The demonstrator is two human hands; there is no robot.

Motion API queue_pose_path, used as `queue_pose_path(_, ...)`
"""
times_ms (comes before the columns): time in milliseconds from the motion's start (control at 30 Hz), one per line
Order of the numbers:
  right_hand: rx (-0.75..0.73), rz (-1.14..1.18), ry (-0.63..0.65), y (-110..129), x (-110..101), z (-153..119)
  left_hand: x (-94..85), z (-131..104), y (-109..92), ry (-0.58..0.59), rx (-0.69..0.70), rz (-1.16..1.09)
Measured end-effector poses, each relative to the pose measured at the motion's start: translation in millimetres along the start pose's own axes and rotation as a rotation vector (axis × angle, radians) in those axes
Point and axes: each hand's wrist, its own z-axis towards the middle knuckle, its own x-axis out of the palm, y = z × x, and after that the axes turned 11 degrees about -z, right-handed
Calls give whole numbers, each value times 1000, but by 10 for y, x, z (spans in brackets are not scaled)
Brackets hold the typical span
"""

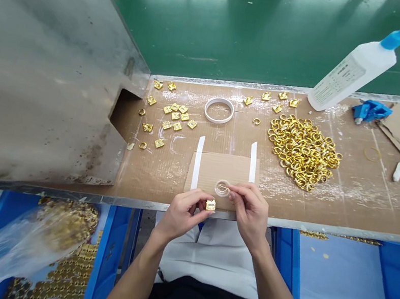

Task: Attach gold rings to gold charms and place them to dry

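Note:
Near the table's front edge, my left hand [183, 214] pinches a gold ring with a square top [211, 205] between thumb and fingertips. Just to its right, my right hand [251, 212] is closed on a thin stick-like tool [224, 188]. The tool's tip reaches over a small clear round dish [217, 189], and I cannot tell whether it touches the dish. Beneath the dish lies a cardboard sheet [224, 166], with a white tape strip [197, 162] along its left side and another white strip [253, 161] on the right.
A heap of gold rings [304, 150] lies right of the cardboard. Several square gold pieces [175, 114] are spread left, beside a metal box [63, 68]. A white band [217, 120] lies behind the cardboard. A bottle [352, 76] leans at the back. Blue bins [110, 252] stand below.

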Motion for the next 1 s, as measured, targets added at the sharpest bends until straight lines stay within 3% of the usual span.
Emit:
queue_pose_path(400, 56, 70, -109, 50, 64, 33, 14, 6, 11, 1, 8, 28)
queue_pose_path(667, 212, 257, -150, 62, 9, -95, 119, 19, 12, -12, 18, 117)
queue_pose_path(833, 183, 285, -223, 68, 9, -189, 148, 10, 21, -33, 13, 148)
queue_pose_path(1000, 115, 282, -168, 22, 29, -308, 163, 12, 17, -31, 31, 170)
